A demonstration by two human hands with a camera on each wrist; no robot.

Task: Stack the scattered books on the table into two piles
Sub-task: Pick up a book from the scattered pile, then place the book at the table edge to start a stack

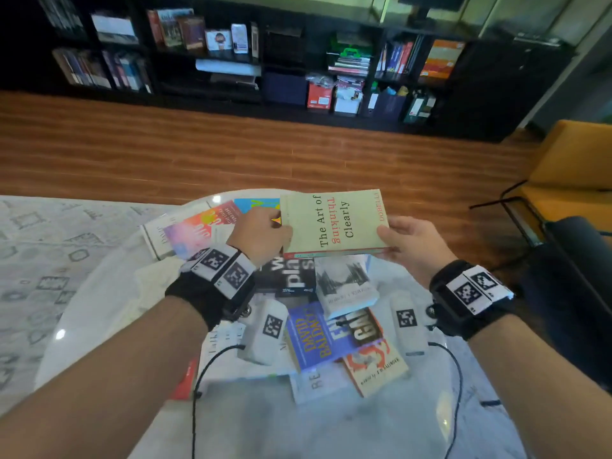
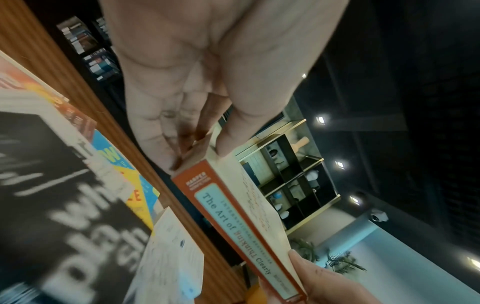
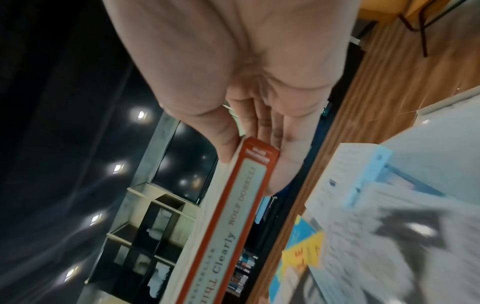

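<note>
1. From the head view we count two hands on one lifted book, "The Art of Thinking Clearly" (image 1: 332, 221): our left hand (image 1: 260, 236) pinches its left short edge and our right hand (image 1: 410, 241) grips its right short edge. It is held flat above the white round table (image 1: 99, 309), cover up, long axis running left to right, spine toward us. At least eight more books lie scattered beneath, among them a blue David Baldacci book (image 1: 313, 339) and a black book (image 1: 288, 274).
2. From the left wrist view we see one thumb (image 2: 249, 115) on the cover, fingers underneath, the red spine (image 2: 233, 222) running away from the palm.
3. From the right wrist view we see the same: thumb (image 3: 218, 139) on top, fingers (image 3: 280, 164) below, clamping the spine's end.
</note>
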